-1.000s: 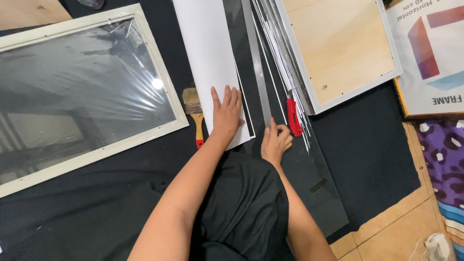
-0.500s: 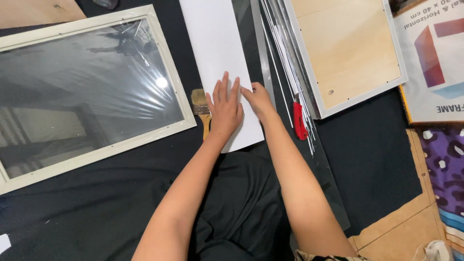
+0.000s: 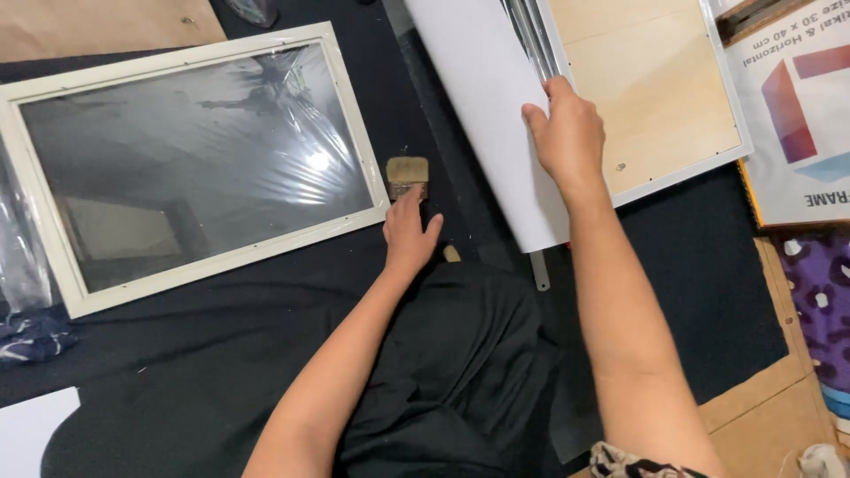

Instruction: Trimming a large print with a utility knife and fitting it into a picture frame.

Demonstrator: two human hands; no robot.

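My right hand (image 3: 567, 137) grips the right edge of a long white sheet (image 3: 487, 97) and holds it lifted and shifted to the right, over a wooden backing board in a white frame (image 3: 655, 97). Thin metal strips (image 3: 529, 35) show at the sheet's upper edge. My left hand (image 3: 409, 235) rests on the handle of a flat paintbrush (image 3: 407, 175) that lies on the black cloth (image 3: 221, 354), bristles pointing away from me. A cream picture frame wrapped in clear plastic (image 3: 186, 159) lies just left of the brush.
A printed paper insert (image 3: 797, 115) lies at the far right, above purple patterned fabric (image 3: 819, 292). Brown board shows at the top left (image 3: 97, 22) and bottom right. A white paper corner (image 3: 31, 429) sits at the bottom left. My black-clothed knee (image 3: 460, 372) is below.
My right hand has taken the white sheet's edge and pulled it up and to the right. My left hand has slid off the sheet, left onto the paintbrush handle.
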